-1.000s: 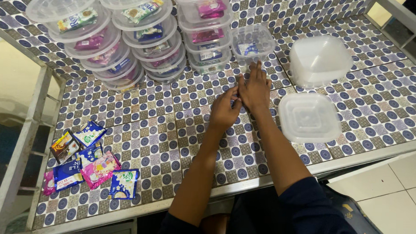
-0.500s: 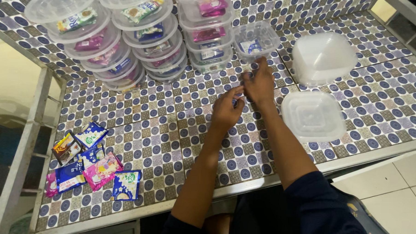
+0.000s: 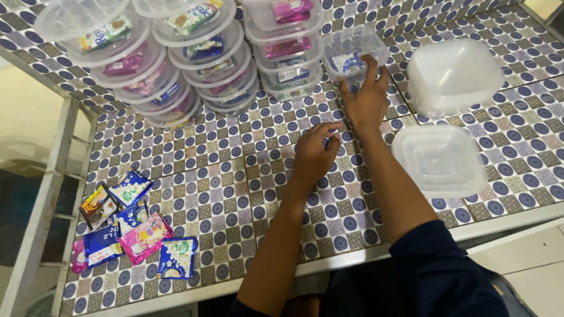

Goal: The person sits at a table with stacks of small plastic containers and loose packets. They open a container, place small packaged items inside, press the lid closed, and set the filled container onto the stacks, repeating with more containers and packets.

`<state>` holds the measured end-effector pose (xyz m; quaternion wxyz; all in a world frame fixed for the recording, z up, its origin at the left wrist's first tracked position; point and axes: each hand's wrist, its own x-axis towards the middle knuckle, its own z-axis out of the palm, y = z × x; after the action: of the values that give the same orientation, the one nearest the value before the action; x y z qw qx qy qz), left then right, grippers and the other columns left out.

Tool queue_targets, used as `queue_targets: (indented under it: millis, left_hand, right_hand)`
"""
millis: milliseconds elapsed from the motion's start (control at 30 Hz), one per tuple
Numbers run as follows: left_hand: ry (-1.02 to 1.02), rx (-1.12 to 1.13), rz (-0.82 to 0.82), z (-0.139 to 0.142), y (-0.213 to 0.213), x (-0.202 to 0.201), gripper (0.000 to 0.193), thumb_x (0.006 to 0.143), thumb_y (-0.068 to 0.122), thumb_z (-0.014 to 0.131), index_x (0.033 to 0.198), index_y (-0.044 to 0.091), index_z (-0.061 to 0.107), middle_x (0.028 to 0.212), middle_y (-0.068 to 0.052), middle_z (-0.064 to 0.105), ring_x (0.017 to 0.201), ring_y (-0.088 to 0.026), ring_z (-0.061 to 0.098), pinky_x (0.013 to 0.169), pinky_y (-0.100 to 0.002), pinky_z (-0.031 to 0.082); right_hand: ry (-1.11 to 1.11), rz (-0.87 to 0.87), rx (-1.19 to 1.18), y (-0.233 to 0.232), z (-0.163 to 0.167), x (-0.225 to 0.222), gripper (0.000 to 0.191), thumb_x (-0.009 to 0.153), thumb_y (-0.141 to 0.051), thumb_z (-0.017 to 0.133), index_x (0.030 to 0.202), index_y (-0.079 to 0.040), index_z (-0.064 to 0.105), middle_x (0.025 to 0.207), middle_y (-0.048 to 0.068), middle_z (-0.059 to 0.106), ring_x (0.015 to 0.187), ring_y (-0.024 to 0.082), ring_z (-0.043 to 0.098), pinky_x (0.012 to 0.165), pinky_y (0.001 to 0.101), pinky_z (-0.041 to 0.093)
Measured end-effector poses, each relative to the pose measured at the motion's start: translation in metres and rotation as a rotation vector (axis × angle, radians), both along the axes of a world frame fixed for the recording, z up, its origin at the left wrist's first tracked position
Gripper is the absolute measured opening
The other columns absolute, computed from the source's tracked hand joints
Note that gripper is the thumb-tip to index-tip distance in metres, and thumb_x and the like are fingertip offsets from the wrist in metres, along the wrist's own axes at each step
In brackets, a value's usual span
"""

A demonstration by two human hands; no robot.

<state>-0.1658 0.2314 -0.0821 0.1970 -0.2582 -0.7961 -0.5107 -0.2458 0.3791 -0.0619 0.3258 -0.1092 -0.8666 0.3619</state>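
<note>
My right hand [image 3: 365, 99] reaches forward and its fingers close on the near rim of a small clear container [image 3: 354, 48] holding a blue-and-white sachet. My left hand [image 3: 316, 153] hovers just above the patterned tiled counter [image 3: 231, 194], behind and left of the right hand. Its fingers are curled with thumb and forefinger together, and I see nothing in it. A square clear lid [image 3: 441, 159] lies flat to the right of my right forearm.
Three stacks of filled clear containers [image 3: 192, 55] stand at the back left. An upturned clear tub [image 3: 453, 74] sits at the back right. Several colourful sachets [image 3: 129, 228] lie near the front left edge. The counter's front edge runs just before my body.
My right hand has moved forward from the middle of the counter to the small clear container and taken hold of its rim. My left hand stayed behind and curled its fingers.
</note>
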Motion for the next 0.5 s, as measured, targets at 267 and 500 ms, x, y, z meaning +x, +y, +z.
queue_targets:
  millis: [267,500]
  left_hand:
    - [-0.091,-0.064,0.037,-0.004,0.007,-0.006,0.026,0.088,0.01,0.068,0.114,0.011,0.072,0.11,-0.006,0.075,0.093,-0.022,0.072,0.088,-0.038,0.054]
    - [-0.053,-0.068,0.03,-0.006,0.009,-0.004,0.026,0.089,0.01,0.067,0.115,0.012,0.072,0.104,-0.007,0.074,0.093,-0.023,0.072,0.086,-0.038,0.054]
  right_hand:
    - [0.061,0.061,-0.005,0.006,-0.013,-0.003,0.066,0.088,-0.031,0.084,0.143,-0.026,0.047,0.138,0.026,0.048,0.117,0.046,0.061,0.093,0.0531,0.051]
    - [0.1,0.099,0.042,0.012,-0.025,-0.004,0.078,0.088,-0.021,0.082,0.152,-0.015,0.037,0.136,0.034,0.043,0.125,0.053,0.049,0.102,0.0558,0.044]
